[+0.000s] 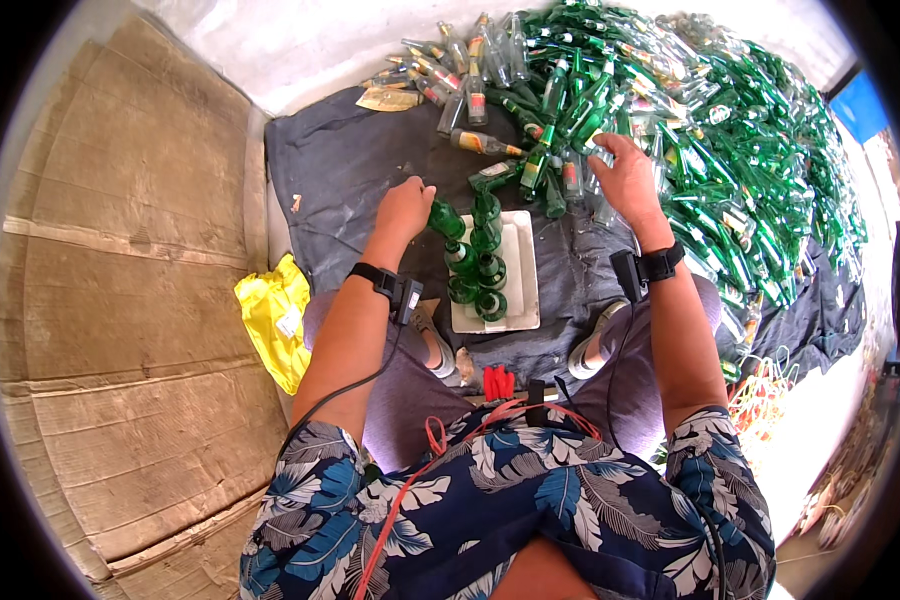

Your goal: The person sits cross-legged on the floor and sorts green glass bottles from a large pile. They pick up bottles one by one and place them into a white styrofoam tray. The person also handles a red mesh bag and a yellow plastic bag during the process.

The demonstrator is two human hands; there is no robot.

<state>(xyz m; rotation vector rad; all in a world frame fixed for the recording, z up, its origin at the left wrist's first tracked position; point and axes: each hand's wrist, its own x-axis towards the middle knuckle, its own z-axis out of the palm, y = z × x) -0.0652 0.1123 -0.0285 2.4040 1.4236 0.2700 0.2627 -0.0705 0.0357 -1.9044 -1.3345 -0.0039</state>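
My left hand [405, 210] is closed around the neck of a green glass bottle [447, 220], which tilts at the left edge of a white tray [525, 277]. Several more green bottles [490, 306] stand close together in two rows on the tray's left half. Over the near side of a big bottle pile, my right hand [628, 180] has its thumb and fingers apart and grips nothing that I can see. Just beyond its fingertips lies a green bottle [591, 124] with a pale label. Both wrists wear black straps with small devices.
The heap of green and clear bottles [720, 150] covers the back right of a dark sheet [345, 165]. Clear bottles [476, 97] lie near the white wall. Cardboard [135, 285] lines the left side, beside a yellow bag [277, 322]. Plastic straps [765, 401] lie at right.
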